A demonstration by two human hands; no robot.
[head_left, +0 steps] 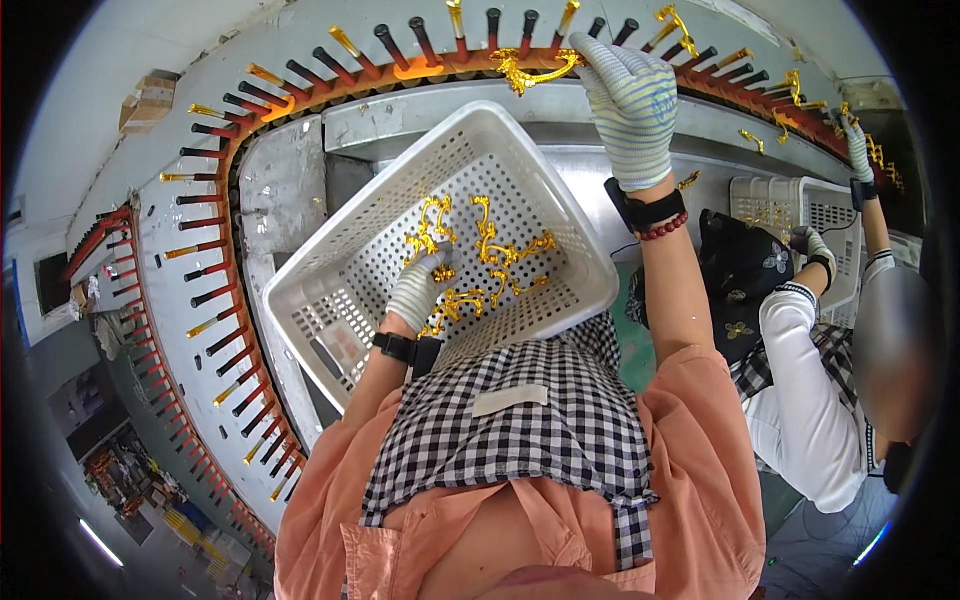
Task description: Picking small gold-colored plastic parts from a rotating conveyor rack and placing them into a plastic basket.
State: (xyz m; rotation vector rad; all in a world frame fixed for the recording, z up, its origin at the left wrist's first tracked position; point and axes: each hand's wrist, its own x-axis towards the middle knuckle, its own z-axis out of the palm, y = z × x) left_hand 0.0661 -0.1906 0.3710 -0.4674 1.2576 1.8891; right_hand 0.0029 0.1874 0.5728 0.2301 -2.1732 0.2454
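My right hand (630, 115), in a striped knit glove, reaches up to the curved conveyor. Its fingers are closed on one end of a shiny gold ornate handle (525, 76), which extends left along the row of pegs. Down in the white perforated basket (575, 200), my gloved left hand (415, 288) curls its fingers on a gold ornate handle (443, 271); the fingertips are partly hidden. More gold handles (490, 245) lie loose on the basket floor around that hand.
The conveyor (232, 230) curves round with black and gold-tipped pegs (390, 42). At right, a co-worker's gloved hand (856, 150) is at the line, the other near a second white basket (815, 200). Loose gold pieces (752, 141) lie on the metal ledge. A cardboard box (148, 103) sits far left.
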